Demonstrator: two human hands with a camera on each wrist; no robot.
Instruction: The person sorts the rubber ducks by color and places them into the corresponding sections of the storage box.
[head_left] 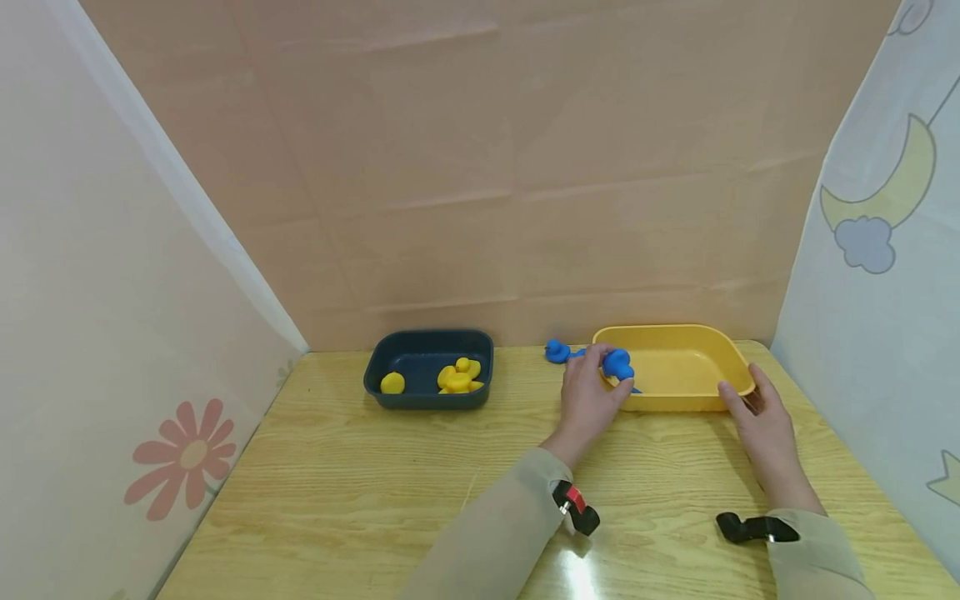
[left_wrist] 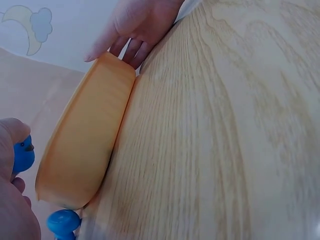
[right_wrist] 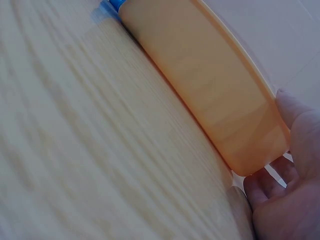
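Observation:
My left hand (head_left: 587, 394) pinches a blue toy duck (head_left: 618, 363) between thumb and fingers above the left end of the yellow tray (head_left: 675, 402). In the left wrist view the held duck's head and beak show beside the thumb, and the rest is covered. At the tray's front right corner my right hand (head_left: 767, 425) grips the rim, thumb at the top edge and fingers against the outer side. Another blue duck (head_left: 557, 352) sits on the table left of the tray. More blue shows next to it, partly hidden by my left hand.
A dark blue tray (head_left: 428, 402) stands to the left, holding several yellow toys (head_left: 457, 382) and a single yellow one (head_left: 392, 383) at its left side. Both trays rest on a wooden table (head_left: 337, 483) near the back wall covering. Printed sheets hang at both sides.

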